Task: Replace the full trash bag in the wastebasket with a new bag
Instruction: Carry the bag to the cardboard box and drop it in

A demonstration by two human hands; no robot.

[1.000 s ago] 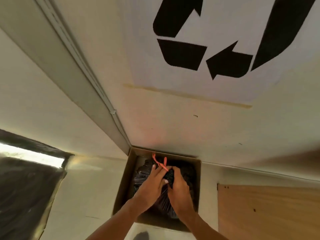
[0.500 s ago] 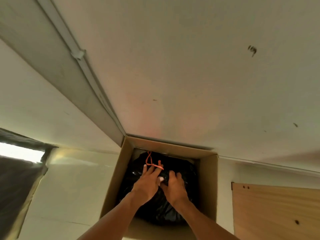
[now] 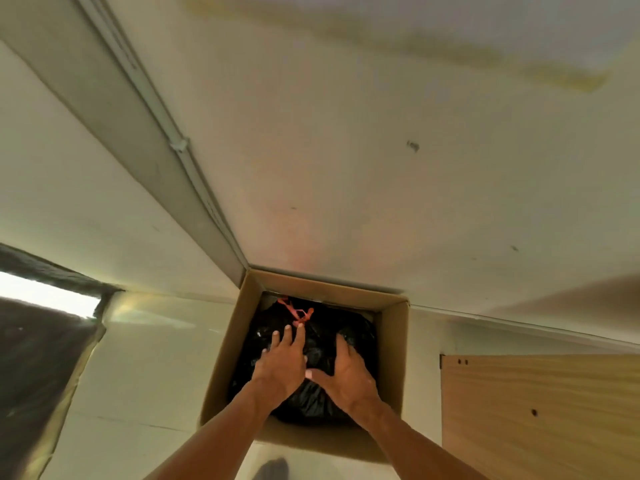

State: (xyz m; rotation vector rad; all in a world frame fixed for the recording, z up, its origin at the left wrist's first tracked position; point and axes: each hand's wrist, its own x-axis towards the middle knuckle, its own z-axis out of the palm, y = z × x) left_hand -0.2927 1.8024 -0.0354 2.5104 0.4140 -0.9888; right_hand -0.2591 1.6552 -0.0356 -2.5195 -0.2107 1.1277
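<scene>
Left hand (image 3: 280, 367) and right hand (image 3: 348, 375), fingers spread flat on the tied black trash bag (image 3: 322, 403) in the cardboard-box wastebasket (image 3: 393, 344); lifting by thin film risks tearing.

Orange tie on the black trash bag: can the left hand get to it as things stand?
Probably yes. The left hand lies open on the black plastic trash bag, its fingertips just short of the orange tie, and nothing lies between them inside the cardboard box.
</scene>
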